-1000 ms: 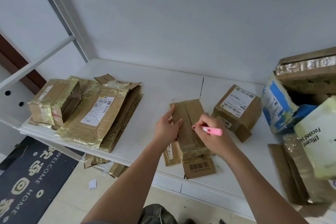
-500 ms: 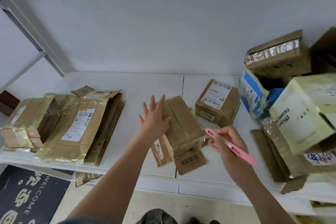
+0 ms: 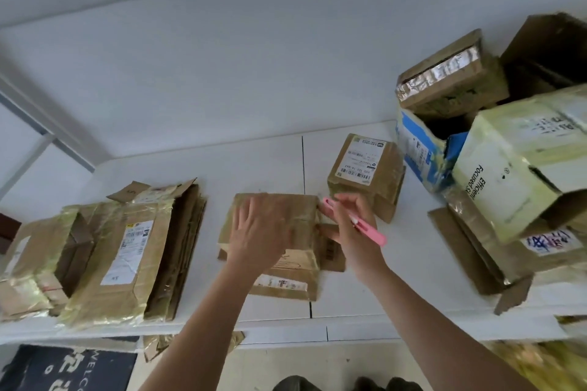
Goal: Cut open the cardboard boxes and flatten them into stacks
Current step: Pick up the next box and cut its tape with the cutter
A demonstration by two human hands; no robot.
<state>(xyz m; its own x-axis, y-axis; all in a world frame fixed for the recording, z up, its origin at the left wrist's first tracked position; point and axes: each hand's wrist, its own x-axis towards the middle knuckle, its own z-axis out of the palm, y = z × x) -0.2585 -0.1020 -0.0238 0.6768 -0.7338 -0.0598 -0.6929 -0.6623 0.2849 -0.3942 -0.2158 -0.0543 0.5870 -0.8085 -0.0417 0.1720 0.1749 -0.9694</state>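
2 hands [image 3: 260, 232] [image 3: 352, 228], 1 pink cutter [image 3: 359, 220], 1 flat box [image 3: 279, 232] under them, 2 flat stacks [image 3: 133, 251] [image 3: 35, 263], approx. 5 full boxes [image 3: 365, 168], 1 mat [image 3: 63, 368].

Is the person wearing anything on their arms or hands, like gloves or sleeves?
No. Both forearms are bare as far as the picture shows, with no sleeves in view. The left hand and right hand wear no gloves, and I see no watch, bracelet or ring, though motion blur could hide small details.

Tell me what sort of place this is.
Probably a home entryway or utility corner used for sorting parcels: a white shelf against a plain wall, a welcome doormat on the floor below, and used shipping boxes beside a stack of flattened cardboard.
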